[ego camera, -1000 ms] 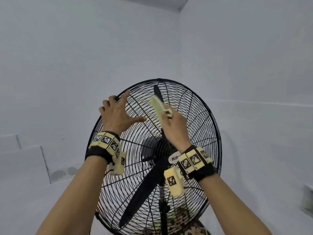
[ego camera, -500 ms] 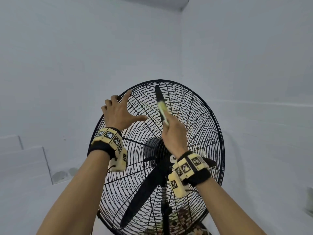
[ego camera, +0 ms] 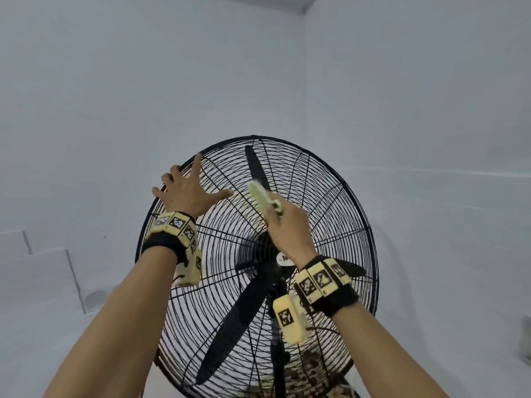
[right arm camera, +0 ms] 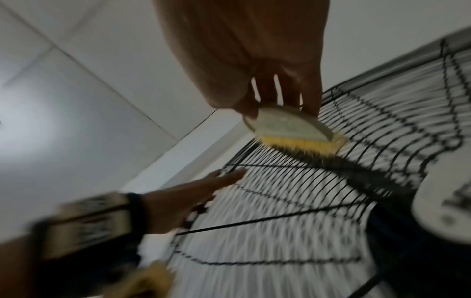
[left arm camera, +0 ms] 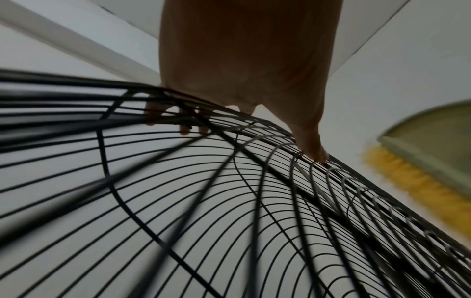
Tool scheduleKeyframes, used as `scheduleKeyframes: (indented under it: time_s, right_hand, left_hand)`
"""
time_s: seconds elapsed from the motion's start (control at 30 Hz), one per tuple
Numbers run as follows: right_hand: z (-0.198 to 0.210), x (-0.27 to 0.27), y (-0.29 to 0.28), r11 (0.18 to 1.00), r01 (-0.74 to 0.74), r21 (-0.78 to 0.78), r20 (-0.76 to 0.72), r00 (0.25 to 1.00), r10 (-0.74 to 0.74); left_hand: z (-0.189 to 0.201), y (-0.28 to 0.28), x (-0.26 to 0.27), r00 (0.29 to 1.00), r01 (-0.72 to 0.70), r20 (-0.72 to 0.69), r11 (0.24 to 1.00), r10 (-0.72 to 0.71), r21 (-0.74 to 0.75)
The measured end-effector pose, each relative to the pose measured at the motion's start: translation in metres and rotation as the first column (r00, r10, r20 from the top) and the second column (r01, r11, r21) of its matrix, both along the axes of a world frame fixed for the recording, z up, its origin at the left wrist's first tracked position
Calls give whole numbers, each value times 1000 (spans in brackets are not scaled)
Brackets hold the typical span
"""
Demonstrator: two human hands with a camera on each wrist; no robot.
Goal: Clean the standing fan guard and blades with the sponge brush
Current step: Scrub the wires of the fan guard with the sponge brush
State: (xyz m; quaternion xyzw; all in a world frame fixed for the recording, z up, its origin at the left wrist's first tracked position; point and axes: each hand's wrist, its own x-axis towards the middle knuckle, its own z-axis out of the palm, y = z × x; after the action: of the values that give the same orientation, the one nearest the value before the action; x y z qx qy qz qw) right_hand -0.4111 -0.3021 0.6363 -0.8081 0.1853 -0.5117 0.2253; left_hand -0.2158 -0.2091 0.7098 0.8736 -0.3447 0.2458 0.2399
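A big black standing fan fills the head view, its wire guard (ego camera: 330,225) facing me and black blades (ego camera: 255,168) behind the wires. My left hand (ego camera: 186,193) rests on the guard's upper left. Its outer fingers hook over the rim (left arm camera: 178,121) while the thumb (left arm camera: 311,149) lies straight along the wires. My right hand (ego camera: 287,225) pinches a pale green brush (ego camera: 260,198) with yellow bristles. The bristles (right arm camera: 300,145) press on the guard above the hub, near the upright blade. The same brush (left arm camera: 433,157) shows at the right edge of the left wrist view.
The fan's pole (ego camera: 278,340) drops from the hub (ego camera: 258,254), which carries a white label (ego camera: 283,259). White walls meet in a corner behind. A low white ledge (ego camera: 43,262) lies at the left, and a patterned thing (ego camera: 310,366) at the fan's foot.
The brush has swung left and slightly down across the upper guard, turning from edge-on to broad side up. My left hand has kept its hold on the rim.
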Motion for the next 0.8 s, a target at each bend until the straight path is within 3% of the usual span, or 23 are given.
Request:
scheduleKeyframes:
  time_s: [0.07, 0.17, 0.27, 0.33, 0.43, 0.5, 0.57, 0.63, 0.73, 0.8]
  right_hand:
    - [2, 2, -4, 991, 134, -9, 58, 989, -133]
    - [-5, 9, -3, 973, 196, -122, -84, 975, -207]
    - [-9, 5, 2, 993, -5, -116, -117, 993, -8]
    - [-8, 2, 3, 993, -43, -110, -115, 993, 30]
    - [-1, 2, -1, 984, 172, -52, -1, 985, -173]
    - [-6, 4, 6, 970, 218, -104, -55, 973, -224]
    - [-16, 8, 19, 979, 106, -175, -116, 985, -127]
    - [-22, 9, 24, 989, -18, -150, -104, 995, 3]
    - [-16, 6, 15, 991, 133, -26, -9, 991, -133]
    - [-16, 6, 17, 972, 229, -47, -43, 972, -231]
  left_hand:
    - [-10, 4, -2, 999, -37, 14, 999, 37, -6]
    - [-31, 10, -5, 999, -53, 14, 998, 52, 43]
    - [-44, 15, -5, 998, -55, 10, 998, 55, 16]
    - [-44, 18, -3, 999, -36, -18, 999, 36, -5]
    - [-46, 21, 0, 999, -8, -31, 1000, 7, -24]
    - [-52, 21, -1, 1000, -5, -8, 999, 4, -38]
    - [-54, 20, -2, 1000, -15, 2, 998, 15, -54]
    - [-54, 19, -2, 1000, -29, -9, 997, 28, -68]
    - [-58, 21, -3, 1000, -30, 0, 993, 31, -114]
    - [-62, 21, -5, 999, -28, 20, 989, 31, -144]
